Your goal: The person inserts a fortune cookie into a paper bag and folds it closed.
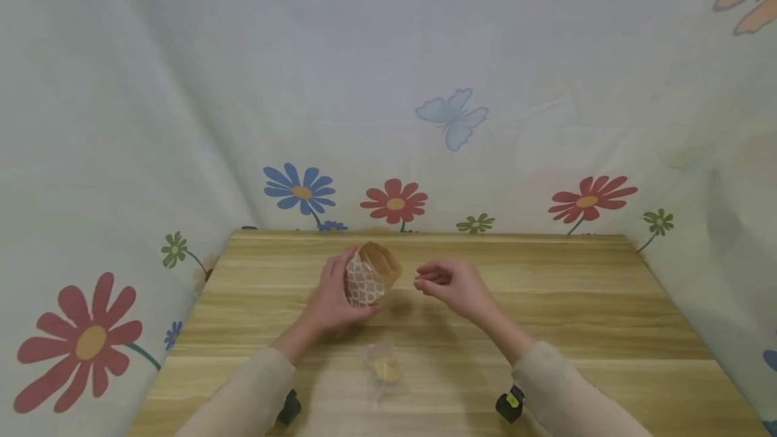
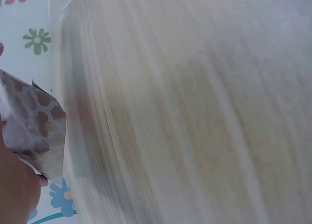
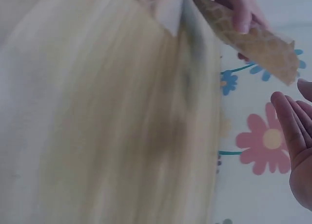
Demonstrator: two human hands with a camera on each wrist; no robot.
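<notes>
A small paper bag with a white and brown lattice print is gripped by my left hand, fingers on its far side and thumb along its lower edge. Its brown inner side faces right, toward my right hand. That hand is apart from the bag, its fingers loosely bent with the thumb close to them and nothing held. In the left wrist view the printed side of the bag shows above the thumb. On the table nearer me lies a clear plastic packet with something pale yellow inside.
The wood-grain table ends at a flowered cloth backdrop, which also hangs along its left and right sides. Black wrist devices sit below both sleeves, one under the right cuff.
</notes>
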